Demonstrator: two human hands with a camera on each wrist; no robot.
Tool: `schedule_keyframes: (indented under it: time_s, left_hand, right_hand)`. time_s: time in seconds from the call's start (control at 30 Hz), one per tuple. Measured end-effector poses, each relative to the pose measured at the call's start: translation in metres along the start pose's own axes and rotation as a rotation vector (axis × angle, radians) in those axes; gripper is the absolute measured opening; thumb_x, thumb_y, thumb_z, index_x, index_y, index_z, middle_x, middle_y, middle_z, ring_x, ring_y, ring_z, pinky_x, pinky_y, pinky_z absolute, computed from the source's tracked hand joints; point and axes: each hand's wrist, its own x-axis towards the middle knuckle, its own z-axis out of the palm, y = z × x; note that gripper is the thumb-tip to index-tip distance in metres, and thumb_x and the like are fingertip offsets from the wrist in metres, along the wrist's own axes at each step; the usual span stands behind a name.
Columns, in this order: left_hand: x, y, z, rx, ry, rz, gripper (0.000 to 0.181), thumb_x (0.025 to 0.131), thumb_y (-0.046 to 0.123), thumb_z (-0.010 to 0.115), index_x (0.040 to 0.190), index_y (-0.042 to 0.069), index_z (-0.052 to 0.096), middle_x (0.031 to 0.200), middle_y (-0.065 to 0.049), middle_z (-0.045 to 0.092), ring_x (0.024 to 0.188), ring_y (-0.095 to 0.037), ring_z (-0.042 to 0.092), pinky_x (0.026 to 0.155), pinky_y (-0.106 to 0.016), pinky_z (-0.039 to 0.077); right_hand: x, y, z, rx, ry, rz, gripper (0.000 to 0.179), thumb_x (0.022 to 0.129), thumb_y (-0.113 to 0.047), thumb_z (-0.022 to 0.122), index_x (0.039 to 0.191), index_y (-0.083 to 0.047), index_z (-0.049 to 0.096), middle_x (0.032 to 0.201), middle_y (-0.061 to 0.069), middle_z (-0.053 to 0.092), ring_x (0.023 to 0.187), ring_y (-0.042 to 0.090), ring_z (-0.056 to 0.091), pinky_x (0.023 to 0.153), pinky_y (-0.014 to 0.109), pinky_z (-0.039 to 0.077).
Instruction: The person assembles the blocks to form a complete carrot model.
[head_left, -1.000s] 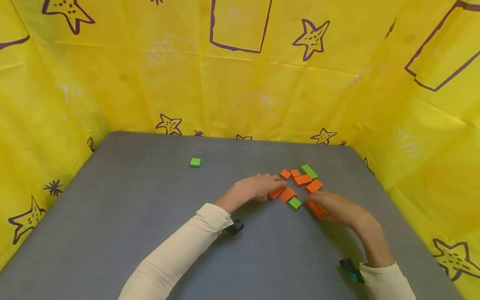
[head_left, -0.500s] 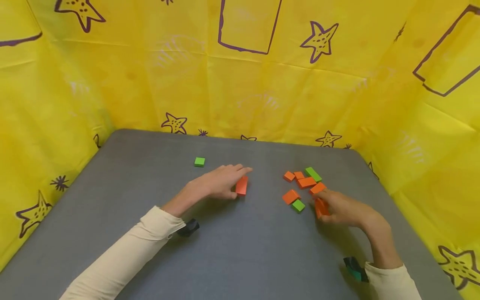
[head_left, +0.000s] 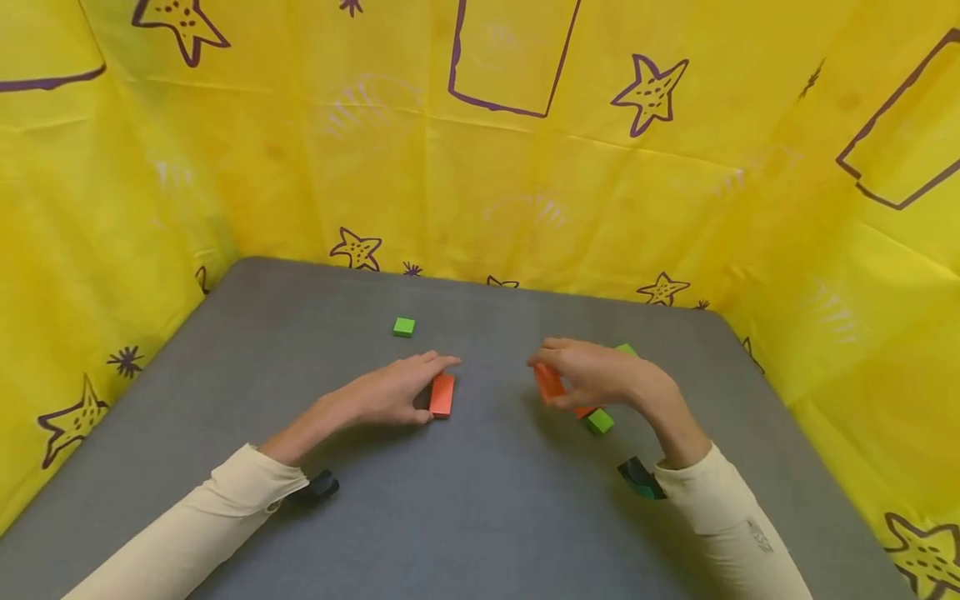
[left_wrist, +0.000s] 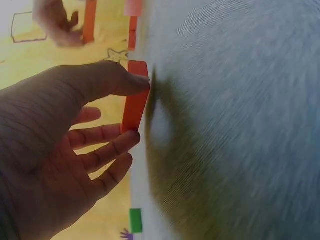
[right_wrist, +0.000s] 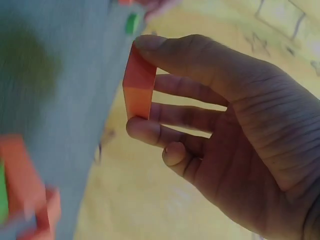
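My left hand pinches an orange block near the middle of the table. In the left wrist view the thumb lies at one end of that block and fingertips at the other, close over the grey surface. My right hand holds a second orange block, tilted, between thumb and fingers; the right wrist view shows this block raised off the table. Under and behind the right hand are a green block and part of another green block; the hand hides most of the orange blocks there.
A lone green block lies farther back, left of centre. The grey table is bordered at the back and sides by a yellow cloth with starfish drawings. Dark wrist devices show under both cuffs.
My left hand has carried its orange block left, away from the group. My right hand has picked up an orange block at the group's right side and moved left across the group with it.
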Motion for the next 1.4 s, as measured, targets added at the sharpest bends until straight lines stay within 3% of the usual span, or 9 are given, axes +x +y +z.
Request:
schedule_keyframes:
  time_s: [0.23, 0.5, 0.6, 0.73, 0.93, 1.1, 1.23, 1.4]
  left_hand:
    - [0.013, -0.002, 0.003, -0.065, -0.021, 0.0, 0.082, 0.088, 0.014, 0.083, 0.158, 0.006, 0.04, 0.147, -0.011, 0.057, 0.128, -0.024, 0.058, 0.115, -0.047, 0.05]
    - [0.02, -0.008, -0.003, -0.134, -0.055, 0.026, 0.086, 0.084, 0.017, 0.089, 0.154, 0.002, 0.042, 0.135, -0.011, 0.063, 0.116, -0.021, 0.061, 0.109, -0.044, 0.052]
    - [0.021, -0.011, -0.002, -0.136, -0.051, 0.042, 0.086, 0.083, 0.02, 0.09, 0.153, 0.001, 0.043, 0.128, -0.009, 0.065, 0.111, -0.019, 0.061, 0.105, -0.042, 0.054]
    - [0.023, -0.012, 0.001, -0.152, -0.034, 0.071, 0.087, 0.082, 0.025, 0.091, 0.152, 0.003, 0.044, 0.131, -0.008, 0.064, 0.111, -0.019, 0.061, 0.104, -0.041, 0.055]
    - [0.024, -0.013, 0.005, -0.181, 0.007, 0.075, 0.088, 0.08, 0.027, 0.093, 0.151, 0.006, 0.046, 0.134, -0.008, 0.063, 0.111, -0.019, 0.061, 0.102, -0.04, 0.055]
    - [0.023, -0.01, 0.006, -0.187, 0.023, 0.062, 0.089, 0.08, 0.024, 0.093, 0.152, 0.005, 0.045, 0.126, -0.007, 0.064, 0.108, -0.019, 0.06, 0.098, -0.036, 0.054]
    - [0.022, -0.01, 0.006, -0.199, 0.025, 0.056, 0.09, 0.08, 0.025, 0.093, 0.152, 0.006, 0.044, 0.131, -0.006, 0.064, 0.108, -0.018, 0.061, 0.097, -0.035, 0.055]
    - [0.024, -0.01, 0.008, -0.216, 0.033, 0.08, 0.09, 0.081, 0.024, 0.092, 0.154, 0.007, 0.042, 0.142, -0.006, 0.062, 0.118, -0.017, 0.063, 0.105, -0.039, 0.055]
  right_hand:
    - [0.056, -0.014, 0.018, 0.049, -0.091, -0.033, 0.063, 0.092, -0.03, 0.081, 0.145, -0.004, 0.058, 0.128, 0.008, 0.065, 0.103, 0.018, 0.06, 0.095, 0.037, 0.056]
    - [0.086, -0.022, 0.04, 0.103, -0.077, -0.069, 0.061, 0.094, -0.036, 0.08, 0.143, -0.005, 0.059, 0.129, 0.008, 0.067, 0.107, 0.02, 0.062, 0.101, 0.038, 0.055]
    - [0.088, -0.025, 0.045, 0.116, -0.069, -0.059, 0.063, 0.093, -0.039, 0.08, 0.142, -0.006, 0.058, 0.132, 0.007, 0.066, 0.109, 0.02, 0.062, 0.103, 0.038, 0.055]
    - [0.085, -0.023, 0.049, 0.108, -0.044, -0.033, 0.071, 0.088, -0.041, 0.085, 0.143, -0.009, 0.056, 0.134, 0.003, 0.064, 0.111, 0.019, 0.063, 0.105, 0.039, 0.054]
    - [0.084, -0.021, 0.054, 0.051, 0.035, -0.066, 0.068, 0.085, -0.043, 0.087, 0.137, -0.011, 0.059, 0.125, 0.001, 0.068, 0.1, 0.018, 0.061, 0.097, 0.039, 0.056]
    - [0.086, -0.027, 0.056, 0.039, 0.069, -0.075, 0.071, 0.085, -0.043, 0.087, 0.141, -0.009, 0.059, 0.132, 0.003, 0.069, 0.11, 0.021, 0.065, 0.105, 0.043, 0.054]
    - [0.088, -0.03, 0.06, 0.038, 0.108, -0.069, 0.069, 0.086, -0.045, 0.086, 0.141, -0.012, 0.06, 0.136, 0.003, 0.068, 0.118, 0.025, 0.061, 0.106, 0.046, 0.051]
    - [0.088, -0.034, 0.063, 0.038, 0.155, -0.081, 0.064, 0.087, -0.042, 0.085, 0.139, -0.013, 0.061, 0.134, 0.002, 0.068, 0.113, 0.022, 0.059, 0.103, 0.045, 0.05]
